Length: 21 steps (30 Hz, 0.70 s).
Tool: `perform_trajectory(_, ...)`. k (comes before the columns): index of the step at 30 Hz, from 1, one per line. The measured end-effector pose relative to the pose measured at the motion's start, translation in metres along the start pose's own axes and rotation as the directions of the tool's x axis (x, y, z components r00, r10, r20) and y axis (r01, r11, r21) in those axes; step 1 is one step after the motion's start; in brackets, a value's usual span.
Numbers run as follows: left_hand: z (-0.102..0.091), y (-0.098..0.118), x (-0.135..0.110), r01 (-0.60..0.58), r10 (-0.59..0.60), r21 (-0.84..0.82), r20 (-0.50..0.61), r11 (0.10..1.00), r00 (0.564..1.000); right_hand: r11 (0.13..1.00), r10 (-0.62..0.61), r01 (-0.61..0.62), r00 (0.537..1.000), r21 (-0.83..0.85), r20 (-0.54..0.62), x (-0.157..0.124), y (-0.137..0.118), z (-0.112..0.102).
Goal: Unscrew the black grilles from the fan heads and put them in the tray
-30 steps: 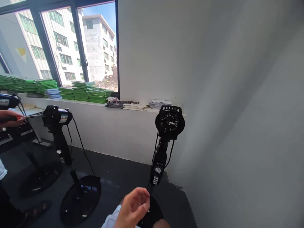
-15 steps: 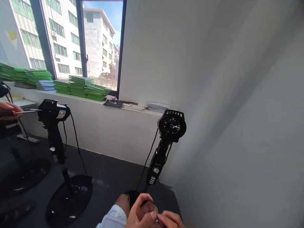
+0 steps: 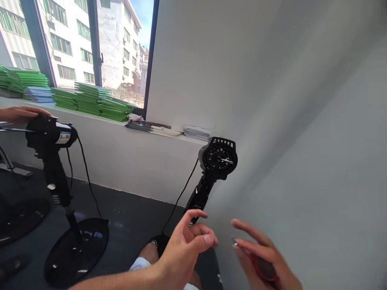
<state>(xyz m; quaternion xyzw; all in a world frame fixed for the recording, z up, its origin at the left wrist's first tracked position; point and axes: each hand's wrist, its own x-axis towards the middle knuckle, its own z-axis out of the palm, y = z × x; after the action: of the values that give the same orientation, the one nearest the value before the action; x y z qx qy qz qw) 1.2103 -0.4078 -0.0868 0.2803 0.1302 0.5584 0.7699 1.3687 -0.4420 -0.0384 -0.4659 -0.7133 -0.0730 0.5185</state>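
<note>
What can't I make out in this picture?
All in the head view:
Dark object with red edging: blurred, partly covered by the right hand.
Small silvery piece by that hand: too small and blurred to identify.
Tall black pedestal fan at centre: lower column hidden behind the left hand.
Co-worker's bare hand: the arm behind it is cut off by the left edge.

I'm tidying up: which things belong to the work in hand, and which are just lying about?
Likely in use:
- red and black object in the right hand
- black fan straight ahead

Apparently just lying about:
- green stacks on the ledge
- white stack on the ledge
</note>
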Motion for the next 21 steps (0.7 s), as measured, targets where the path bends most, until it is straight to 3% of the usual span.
perform_trajectory(2, 0.010, 0.027, 0.022, -0.120, 0.116, 0.105, 0.046, 0.987, 0.992, 0.996, 0.085, -0.089, 0.987, -0.024, -0.135, 0.047, -0.009, -0.014)
perform_trajectory(4, 0.013, 0.049, 0.057, -0.351, 0.330, 0.222, 0.129, 0.909, 0.935, 0.992, 0.098, -0.111, 0.980, -0.065, -0.175, 0.101, -0.009, -0.024)
perform_trajectory(5, 0.012, 0.057, 0.080, -0.473, 0.441, 0.296, 0.172, 0.830, 0.881, 0.992, 0.079, -0.092, 0.985, -0.084, -0.151, 0.129, -0.005, -0.025)
perform_trajectory(7, 0.008, 0.069, 0.128, -0.626, 0.572, 0.461, 0.271, 0.629, 0.774, 0.982, -0.002, 0.010, 0.999, -0.188, 0.043, 0.178, 0.007, -0.020)
perform_trajectory(8, 0.005, 0.072, 0.152, -0.646, 0.575, 0.533, 0.322, 0.547, 0.753, 0.976, -0.048, 0.079, 0.988, -0.205, 0.150, 0.199, 0.014, -0.014)
perform_trajectory(10, -0.001, 0.075, 0.194, -0.644, 0.518, 0.620, 0.408, 0.447, 0.752, 0.953, -0.112, 0.212, 0.910, -0.216, 0.399, 0.229, 0.028, 0.004)
perform_trajectory(13, -0.009, 0.071, 0.232, -0.621, 0.357, 0.636, 0.508, 0.457, 0.784, 0.894, -0.108, 0.363, 0.744, -0.263, 0.660, 0.251, 0.042, 0.032)
perform_trajectory(16, -0.016, 0.064, 0.242, -0.622, 0.314, 0.596, 0.545, 0.507, 0.778, 0.848, -0.031, 0.425, 0.635, -0.316, 0.772, 0.258, 0.047, 0.046)
perform_trajectory(21, -0.021, 0.061, 0.239, -0.641, 0.315, 0.582, 0.567, 0.501, 0.761, 0.811, 0.028, 0.486, 0.525, -0.327, 0.851, 0.269, 0.052, 0.049)
